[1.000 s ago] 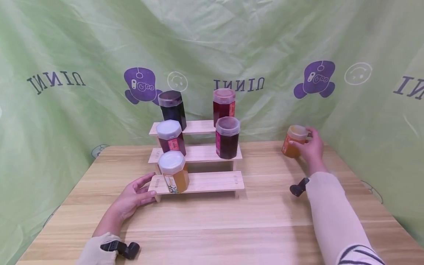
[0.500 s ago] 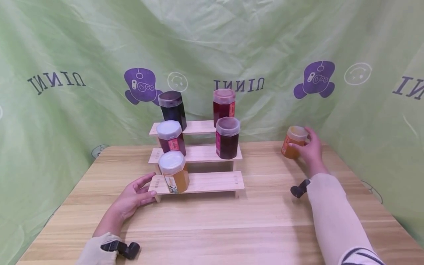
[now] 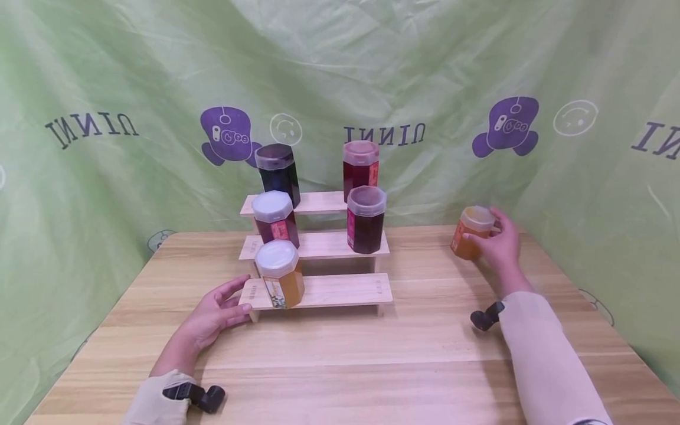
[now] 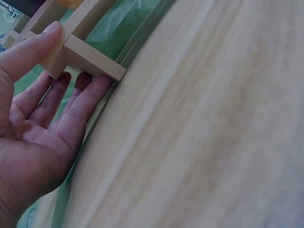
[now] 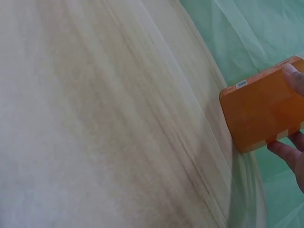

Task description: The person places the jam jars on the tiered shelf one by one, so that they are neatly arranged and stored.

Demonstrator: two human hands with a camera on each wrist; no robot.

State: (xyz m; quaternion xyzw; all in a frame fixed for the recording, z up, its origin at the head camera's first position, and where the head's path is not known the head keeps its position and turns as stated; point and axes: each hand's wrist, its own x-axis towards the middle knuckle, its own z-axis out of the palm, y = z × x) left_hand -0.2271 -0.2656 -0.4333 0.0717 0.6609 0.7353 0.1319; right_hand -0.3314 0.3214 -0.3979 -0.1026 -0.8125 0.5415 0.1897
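At the right back of the table, my right hand point(image 3: 502, 245) grips an orange jar point(image 3: 467, 241) with a translucent lid. In the right wrist view, the thumb lies on one side of the jar point(image 5: 261, 109) and the fingers on the other; the jar leans, its base close to the tabletop. My left hand point(image 3: 212, 316) holds the left end of a three-step wooden display stand point(image 3: 345, 290). Seen from the left wrist, its thumb lies over the lowest step while the fingers point(image 4: 78, 111) reach to the leg beneath. An orange-yellow jar point(image 3: 289, 286) stands on that step.
A dark red jar point(image 3: 276, 227) and a dark purple jar point(image 3: 365, 230) stand on the middle step. On the top step are a near-black jar point(image 3: 280, 180) and a red jar point(image 3: 358, 177). Green printed cloth point(image 3: 425, 71) hangs behind the wooden table point(image 3: 340, 366).
My right hand and the orange jar have shifted slightly toward me, and the jar leans a little more. The left hand and the stand have kept their places.
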